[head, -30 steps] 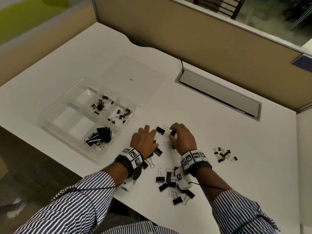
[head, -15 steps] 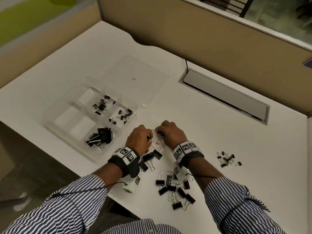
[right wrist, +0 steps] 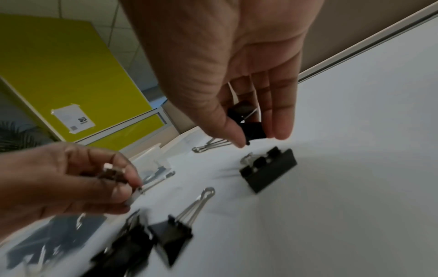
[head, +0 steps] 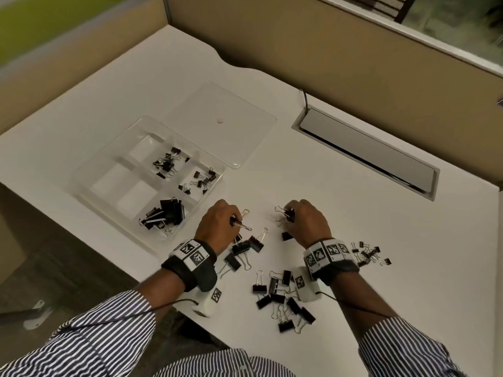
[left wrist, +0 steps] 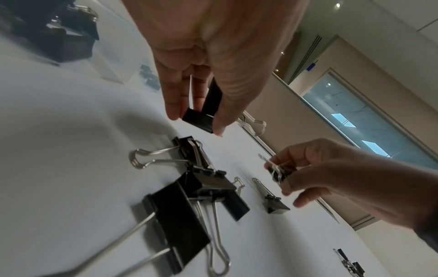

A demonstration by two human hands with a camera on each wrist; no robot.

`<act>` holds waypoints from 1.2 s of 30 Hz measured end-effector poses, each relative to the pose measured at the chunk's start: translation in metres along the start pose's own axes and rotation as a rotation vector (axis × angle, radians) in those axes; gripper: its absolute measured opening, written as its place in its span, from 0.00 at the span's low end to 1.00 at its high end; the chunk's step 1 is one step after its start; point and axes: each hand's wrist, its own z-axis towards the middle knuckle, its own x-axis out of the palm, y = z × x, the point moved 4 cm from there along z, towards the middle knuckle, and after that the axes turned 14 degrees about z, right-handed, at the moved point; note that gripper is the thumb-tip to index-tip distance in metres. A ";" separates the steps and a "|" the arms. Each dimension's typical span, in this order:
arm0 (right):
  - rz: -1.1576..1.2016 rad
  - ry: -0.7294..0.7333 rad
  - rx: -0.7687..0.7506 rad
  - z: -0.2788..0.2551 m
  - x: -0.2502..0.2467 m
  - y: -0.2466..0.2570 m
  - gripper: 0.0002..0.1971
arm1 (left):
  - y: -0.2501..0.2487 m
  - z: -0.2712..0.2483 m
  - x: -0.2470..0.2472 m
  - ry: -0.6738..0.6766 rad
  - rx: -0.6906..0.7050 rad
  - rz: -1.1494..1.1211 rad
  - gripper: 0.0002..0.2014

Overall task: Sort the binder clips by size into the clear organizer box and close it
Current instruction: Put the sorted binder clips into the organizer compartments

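Observation:
My left hand (head: 217, 227) pinches a black binder clip (left wrist: 203, 112) between thumb and fingers, just above the desk. My right hand (head: 304, 224) grips another black binder clip (right wrist: 251, 127) with its wire handles sticking out to the left. The clear organizer box (head: 81, 175) lies open at the left, its lid (head: 217, 121) flat behind it. Small clips (head: 166, 164) fill one far compartment, more small clips (head: 202, 179) the one beside it, and large clips (head: 166, 216) a near one. Loose medium clips (head: 247, 246) lie between my hands.
More black clips (head: 283, 297) are scattered near the desk's front edge under my right wrist. A pile of tiny clips (head: 367, 254) sits to the right. A grey cable hatch (head: 367, 151) is set in the desk behind, before the beige partition wall.
My hands were together over the clip pile; they have now drawn apart, each lifting a clip off the desk. The camera has shifted slightly.

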 end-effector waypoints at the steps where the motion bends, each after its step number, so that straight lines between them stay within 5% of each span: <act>1: 0.000 0.006 0.009 -0.006 0.002 0.000 0.12 | 0.001 -0.001 0.000 -0.007 0.005 -0.015 0.08; 10: -0.124 -0.055 0.018 -0.030 0.031 0.012 0.09 | 0.002 -0.013 0.001 0.028 -0.029 -0.006 0.05; 23: 0.012 -0.072 0.026 -0.030 0.023 0.026 0.12 | 0.014 -0.024 -0.054 -0.165 0.089 -0.212 0.08; 28: 0.120 -0.126 -0.066 -0.011 0.009 0.097 0.16 | 0.051 -0.024 -0.100 -0.248 0.093 -0.216 0.08; 36: 0.249 0.038 -0.257 0.031 0.057 0.240 0.17 | 0.166 -0.008 -0.148 -0.358 -0.041 0.059 0.09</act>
